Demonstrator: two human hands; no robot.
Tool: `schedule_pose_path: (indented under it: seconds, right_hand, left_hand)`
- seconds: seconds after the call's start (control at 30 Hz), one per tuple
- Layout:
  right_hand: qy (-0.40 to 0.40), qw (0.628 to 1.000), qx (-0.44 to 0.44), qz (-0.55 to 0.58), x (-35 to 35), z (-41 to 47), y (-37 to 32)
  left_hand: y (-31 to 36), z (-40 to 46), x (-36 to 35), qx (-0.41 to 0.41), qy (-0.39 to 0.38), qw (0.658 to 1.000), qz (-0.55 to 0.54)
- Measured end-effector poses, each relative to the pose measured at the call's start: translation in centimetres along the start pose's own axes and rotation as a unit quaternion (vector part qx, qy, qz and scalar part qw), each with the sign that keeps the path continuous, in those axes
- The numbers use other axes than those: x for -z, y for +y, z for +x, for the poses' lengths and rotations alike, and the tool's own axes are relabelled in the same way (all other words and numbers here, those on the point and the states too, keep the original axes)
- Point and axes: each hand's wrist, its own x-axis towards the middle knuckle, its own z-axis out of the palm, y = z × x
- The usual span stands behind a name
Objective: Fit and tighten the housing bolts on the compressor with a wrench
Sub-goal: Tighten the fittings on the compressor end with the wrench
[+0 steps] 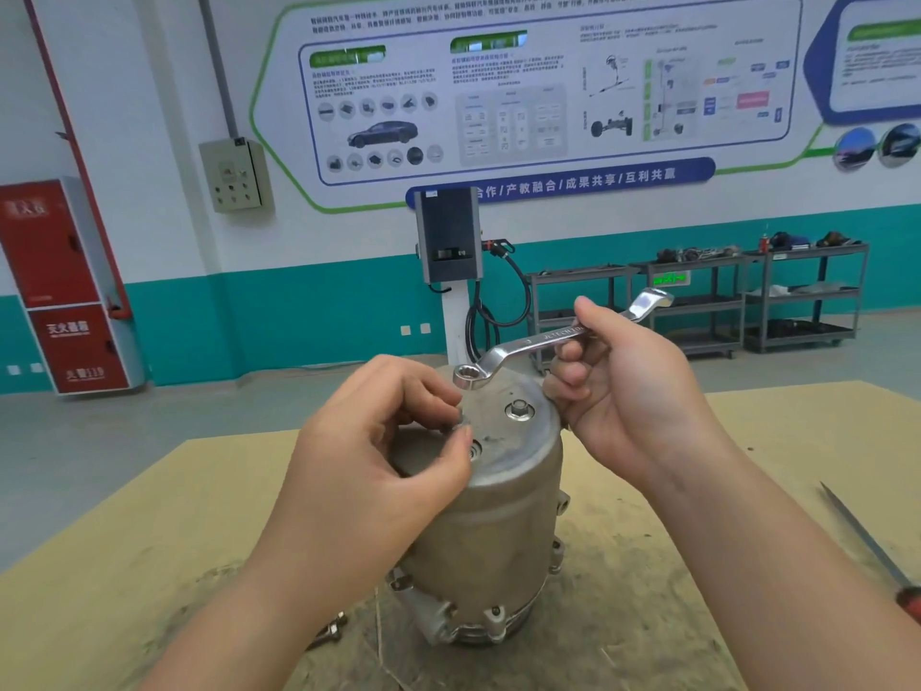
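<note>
Compressor [491, 516] is stood upright on end mid-table, bolt being fitted by hand, wrench held ready.

Left hand [383, 441] is curled at the near-left rim of the compressor's top face, fingertips pinched on a small bolt [462, 421] over a hole. A second bolt [519, 409] is seated on the top face toward the far side. Right hand [625, 386] is wrapped around the shank of a ring wrench [543, 339], its ring end hung just above the top face's far edge. A screwdriver [869, 541] is laid at the table's [149, 566] right edge.
</note>
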Motion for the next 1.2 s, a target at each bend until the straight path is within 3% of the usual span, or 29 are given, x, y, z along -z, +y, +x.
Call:
schedule_pose_path:
  seconds: [0.13,0.2,0.3,0.4,0.57,0.73,0.9,1.03,1.1,1.2]
  right_hand:
    - [0.000,1.000,0.003,-0.001,0.1,-0.1,-0.1]
    - [-0.002,0.999,0.018,-0.039,0.2,-0.4,-0.3]
    - [-0.006,0.994,0.040,-0.099,0.2,-0.8,-0.4]
    - [-0.017,0.990,0.043,-0.130,0.1,-1.2,-0.3]
    - [-0.020,0.975,0.103,-0.195,-0.4,-1.7,0.2]
    - [-0.014,0.984,0.137,-0.113,-0.4,-2.6,0.1]
    - [0.010,0.988,0.139,-0.065,0.9,-5.0,1.3]
    - [-0.042,0.973,0.218,-0.064,2.4,-8.8,2.1]
    - [-0.066,0.925,0.313,-0.207,2.7,-10.2,2.6]
    - [-0.144,0.734,0.434,-0.502,1.1,-11.1,2.2]
  left_hand:
    - [0.4,-0.3,0.7,-0.020,-0.042,0.998,0.041]
    - [0.3,-0.3,1.2,0.015,-0.056,0.994,0.091]
    - [0.1,0.3,2.2,0.135,-0.146,0.968,0.154]
    - [-0.1,0.8,2.9,0.152,-0.216,0.946,0.187]
    - [0.3,0.5,2.4,0.145,-0.220,0.942,0.207]
    - [-0.1,0.4,2.2,0.157,-0.217,0.947,0.177]
    - [-0.9,0.6,3.1,0.191,-0.243,0.931,0.196]
    - [-1.2,0.7,3.3,0.195,-0.256,0.923,0.212]
    - [-1.3,0.5,3.2,0.199,-0.259,0.926,0.190]
    - [-1.2,0.6,2.7,0.215,-0.218,0.938,0.161]
